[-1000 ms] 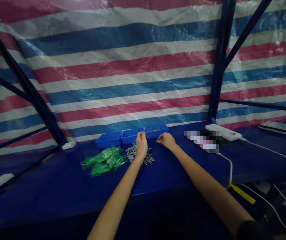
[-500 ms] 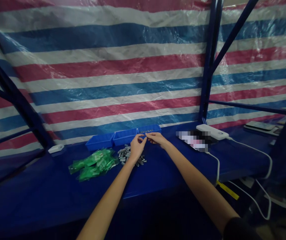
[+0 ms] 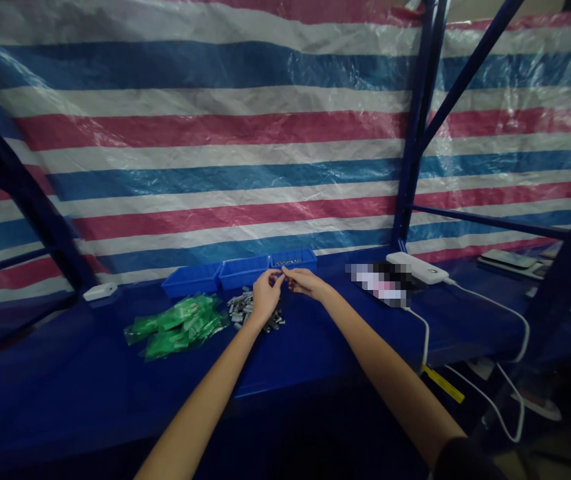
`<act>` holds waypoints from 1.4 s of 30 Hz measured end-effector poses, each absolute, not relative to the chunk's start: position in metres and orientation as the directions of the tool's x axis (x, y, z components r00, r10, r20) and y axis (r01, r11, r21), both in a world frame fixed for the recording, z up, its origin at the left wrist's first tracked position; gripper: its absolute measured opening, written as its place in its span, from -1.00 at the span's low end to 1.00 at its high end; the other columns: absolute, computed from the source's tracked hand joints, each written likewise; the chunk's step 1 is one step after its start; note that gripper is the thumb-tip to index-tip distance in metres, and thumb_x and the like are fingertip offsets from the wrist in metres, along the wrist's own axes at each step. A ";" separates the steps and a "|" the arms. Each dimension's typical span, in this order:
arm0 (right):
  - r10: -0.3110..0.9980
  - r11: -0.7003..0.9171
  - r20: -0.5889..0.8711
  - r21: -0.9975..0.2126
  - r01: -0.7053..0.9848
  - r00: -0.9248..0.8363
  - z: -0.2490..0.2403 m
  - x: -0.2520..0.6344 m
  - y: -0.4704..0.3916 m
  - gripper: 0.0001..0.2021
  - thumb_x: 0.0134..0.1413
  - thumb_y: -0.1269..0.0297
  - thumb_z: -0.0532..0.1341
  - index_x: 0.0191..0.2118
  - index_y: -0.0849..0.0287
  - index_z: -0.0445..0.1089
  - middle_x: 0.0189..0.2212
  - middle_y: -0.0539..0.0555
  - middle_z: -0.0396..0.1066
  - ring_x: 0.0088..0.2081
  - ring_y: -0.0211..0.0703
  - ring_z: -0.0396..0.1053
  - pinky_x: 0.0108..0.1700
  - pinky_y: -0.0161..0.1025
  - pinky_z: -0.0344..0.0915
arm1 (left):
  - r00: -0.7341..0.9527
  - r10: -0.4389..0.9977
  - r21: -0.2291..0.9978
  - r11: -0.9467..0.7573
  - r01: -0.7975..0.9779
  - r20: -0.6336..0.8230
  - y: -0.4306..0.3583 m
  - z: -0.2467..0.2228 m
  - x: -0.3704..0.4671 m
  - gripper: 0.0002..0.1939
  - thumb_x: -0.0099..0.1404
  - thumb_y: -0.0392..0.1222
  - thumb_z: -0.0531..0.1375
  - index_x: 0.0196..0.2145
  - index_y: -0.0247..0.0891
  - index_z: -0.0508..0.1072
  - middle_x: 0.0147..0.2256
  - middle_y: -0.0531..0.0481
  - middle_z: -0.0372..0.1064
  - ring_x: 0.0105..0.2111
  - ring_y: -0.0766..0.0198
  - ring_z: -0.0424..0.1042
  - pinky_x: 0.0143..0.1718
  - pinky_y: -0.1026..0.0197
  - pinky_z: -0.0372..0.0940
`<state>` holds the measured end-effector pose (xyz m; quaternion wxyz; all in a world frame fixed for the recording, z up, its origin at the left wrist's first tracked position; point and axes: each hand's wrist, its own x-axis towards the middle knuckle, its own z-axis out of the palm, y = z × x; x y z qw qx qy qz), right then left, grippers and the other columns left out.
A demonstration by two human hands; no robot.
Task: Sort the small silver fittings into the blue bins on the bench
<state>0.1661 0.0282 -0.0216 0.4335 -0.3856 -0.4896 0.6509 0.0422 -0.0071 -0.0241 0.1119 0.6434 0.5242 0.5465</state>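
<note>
Above a pile of small metal parts (image 3: 241, 308) on the blue table, my left hand (image 3: 266, 293) has thumb and index finger closed at the tips. My right hand (image 3: 304, 283) meets it from the right, its fingers also pinched together. Whatever lies between the fingertips is too small to name. Just behind the hands stands a blue bin (image 3: 309, 256) with small parts in it. Two more blue bins (image 3: 245, 267) (image 3: 192, 280) line up to its left. Green plastic bags (image 3: 180, 327) lie left of the metal pile.
At the right are a phone with a blurred screen (image 3: 380, 285) and a white power bank (image 3: 418, 268) with white cables, one bearing a yellow tag (image 3: 444, 385). A small white device (image 3: 100, 291) sits at the left. Blue rack posts (image 3: 412, 140) and striped sheeting stand behind.
The camera view has shifted slightly, so the table items appear a little further left. Both hands stay together at the fingertips, with the left fingers drawn closer to the right ones.
</note>
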 end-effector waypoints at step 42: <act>0.834 0.470 0.303 -0.827 0.307 -0.461 -0.039 0.168 0.035 -0.83 -0.19 0.33 0.30 -0.36 0.20 0.52 -0.49 0.03 0.51 -0.44 -0.24 0.42 -0.35 -0.36 0.29 | -0.469 0.758 0.886 -0.327 0.329 0.454 -0.008 -0.011 0.034 -0.83 0.23 -0.14 -0.02 -0.32 -0.21 0.32 -0.51 0.09 0.28 -0.50 0.32 0.27 -0.39 0.30 0.15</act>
